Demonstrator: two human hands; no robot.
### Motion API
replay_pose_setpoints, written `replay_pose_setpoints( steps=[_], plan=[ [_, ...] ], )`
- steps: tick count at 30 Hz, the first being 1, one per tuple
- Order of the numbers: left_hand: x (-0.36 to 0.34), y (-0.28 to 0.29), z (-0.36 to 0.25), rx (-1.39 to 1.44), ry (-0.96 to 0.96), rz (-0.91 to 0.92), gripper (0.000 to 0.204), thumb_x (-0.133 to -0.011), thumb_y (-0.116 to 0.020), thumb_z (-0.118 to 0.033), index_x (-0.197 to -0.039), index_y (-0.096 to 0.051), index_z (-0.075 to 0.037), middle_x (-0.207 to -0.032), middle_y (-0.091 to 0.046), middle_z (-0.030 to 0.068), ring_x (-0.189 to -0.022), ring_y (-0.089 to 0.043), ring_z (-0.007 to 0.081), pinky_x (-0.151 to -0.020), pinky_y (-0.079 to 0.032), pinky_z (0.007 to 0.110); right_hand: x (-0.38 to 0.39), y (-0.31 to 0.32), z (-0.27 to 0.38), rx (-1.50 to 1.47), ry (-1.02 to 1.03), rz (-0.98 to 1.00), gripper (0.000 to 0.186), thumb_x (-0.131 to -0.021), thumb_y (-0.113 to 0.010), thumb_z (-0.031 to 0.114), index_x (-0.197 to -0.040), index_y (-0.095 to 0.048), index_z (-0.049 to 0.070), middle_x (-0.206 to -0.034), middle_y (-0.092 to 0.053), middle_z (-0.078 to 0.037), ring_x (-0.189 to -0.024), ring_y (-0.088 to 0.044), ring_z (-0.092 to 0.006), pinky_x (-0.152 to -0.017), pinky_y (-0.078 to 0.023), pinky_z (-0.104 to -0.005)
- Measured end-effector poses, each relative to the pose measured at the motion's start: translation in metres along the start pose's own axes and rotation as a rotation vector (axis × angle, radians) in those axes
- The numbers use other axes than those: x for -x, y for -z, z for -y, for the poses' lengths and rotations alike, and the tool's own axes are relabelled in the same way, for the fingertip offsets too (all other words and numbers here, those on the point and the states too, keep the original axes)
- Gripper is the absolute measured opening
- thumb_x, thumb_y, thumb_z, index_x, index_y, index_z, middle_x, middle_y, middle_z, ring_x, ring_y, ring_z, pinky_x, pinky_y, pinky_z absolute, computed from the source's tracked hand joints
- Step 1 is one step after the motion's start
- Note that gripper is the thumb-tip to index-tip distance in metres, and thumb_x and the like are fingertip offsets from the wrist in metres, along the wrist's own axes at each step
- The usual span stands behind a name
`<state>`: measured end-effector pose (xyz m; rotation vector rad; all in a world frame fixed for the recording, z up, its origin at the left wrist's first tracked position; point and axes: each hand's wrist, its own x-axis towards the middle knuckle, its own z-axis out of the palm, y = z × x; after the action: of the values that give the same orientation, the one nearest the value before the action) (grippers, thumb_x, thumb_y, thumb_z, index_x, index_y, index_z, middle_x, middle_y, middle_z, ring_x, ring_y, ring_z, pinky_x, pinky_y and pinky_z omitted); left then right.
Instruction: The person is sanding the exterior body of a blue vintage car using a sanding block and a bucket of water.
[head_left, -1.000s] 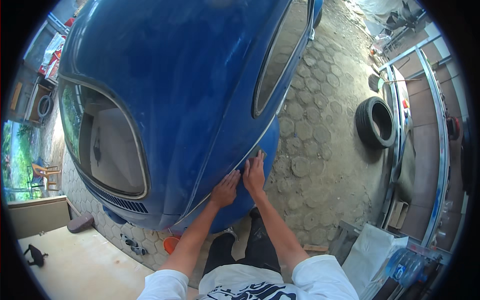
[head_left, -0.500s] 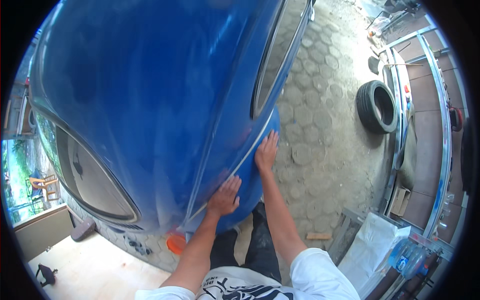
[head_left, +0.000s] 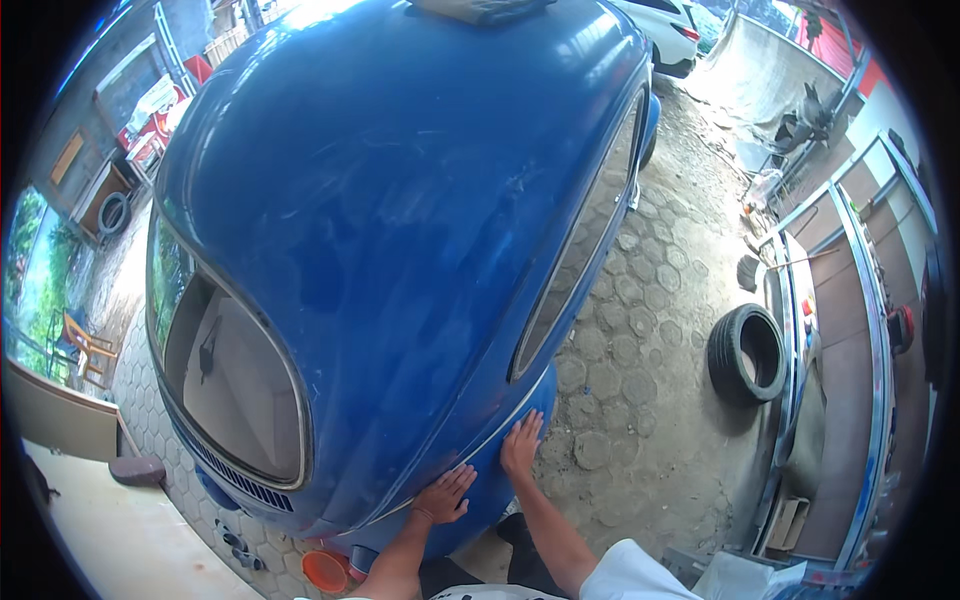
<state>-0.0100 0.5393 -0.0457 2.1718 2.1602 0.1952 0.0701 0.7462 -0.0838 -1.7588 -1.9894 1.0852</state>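
Note:
A blue rounded car (head_left: 400, 170) fills the middle of the view, with a curved rear window at left and a side window at right. My left hand (head_left: 445, 495) rests flat on the lower rear bodywork, fingers extended, beside a pale trim line (head_left: 393, 506). Farther up and to the right, my right hand (head_left: 520, 443) lies on the fender just beyond that line, its fingers stretched out. I can see nothing gripped in either hand.
A loose tyre (head_left: 745, 355) lies on the paving at right beside metal frames (head_left: 850, 225). An orange bucket (head_left: 325, 568), dark sandals (head_left: 237, 548) and a pale board (head_left: 120, 525) are lower left. A white car (head_left: 665, 35) stands behind, and a wooden chair (head_left: 88, 345) far left.
The view has tilted up, showing more roof and the white car. My right hand has slid up along the fender; a dark patch earlier under its fingers no longer shows.

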Motion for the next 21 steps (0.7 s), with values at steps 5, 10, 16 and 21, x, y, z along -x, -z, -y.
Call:
replay_pose_setpoints(
  steps=[5, 10, 16, 21],
  plan=[
    [-0.005, 0.002, 0.006, 0.049, 0.01, 0.01, 0.068, -0.086, -0.052, -0.035, -0.146, -0.037, -0.008, -0.151, -0.037, 0.0077, -0.14, -0.033, 0.0201, -0.115, -0.023, 0.036, -0.03, 0.017, -0.002, -0.069, -0.063, 0.065, 0.06, -0.103, -0.024, 0.039, -0.154, -0.014, 0.009, -0.161, -0.007, -0.014, -0.148, -0.007, -0.0328, -0.115, -0.012, -0.0581],
    [-0.008, 0.003, 0.002, 0.051, 0.045, 0.05, 0.068, -0.088, -0.049, -0.036, -0.148, -0.033, -0.009, -0.153, -0.034, 0.0074, -0.142, -0.028, 0.0189, -0.116, -0.02, 0.036, -0.031, 0.01, -0.007, -0.074, -0.024, 0.052, 0.061, -0.103, -0.027, 0.039, -0.154, -0.013, 0.009, -0.161, -0.008, -0.015, -0.148, -0.01, -0.0323, -0.114, -0.015, -0.059],
    [-0.004, 0.002, 0.004, 0.064, 0.059, 0.035, 0.07, -0.087, -0.05, -0.038, -0.149, -0.031, -0.011, -0.154, -0.033, 0.0043, -0.142, -0.028, 0.0183, -0.116, -0.023, 0.038, -0.016, 0.028, -0.007, -0.009, 0.098, 0.172, 0.061, -0.103, -0.025, 0.039, -0.154, -0.011, 0.009, -0.161, -0.005, -0.015, -0.148, -0.008, -0.0326, -0.114, -0.016, -0.0595],
    [-0.011, 0.013, -0.021, 0.085, 0.248, -0.045, 0.061, -0.087, -0.052, -0.029, -0.145, -0.038, -0.012, -0.152, -0.035, 0.0066, -0.14, -0.032, 0.0239, -0.114, -0.027, 0.041, -0.032, 0.026, -0.013, -0.048, -0.024, 0.188, 0.062, -0.103, -0.023, 0.041, -0.154, -0.008, 0.01, -0.161, -0.004, -0.014, -0.148, -0.007, -0.0325, -0.114, -0.015, -0.0588]
  ],
)
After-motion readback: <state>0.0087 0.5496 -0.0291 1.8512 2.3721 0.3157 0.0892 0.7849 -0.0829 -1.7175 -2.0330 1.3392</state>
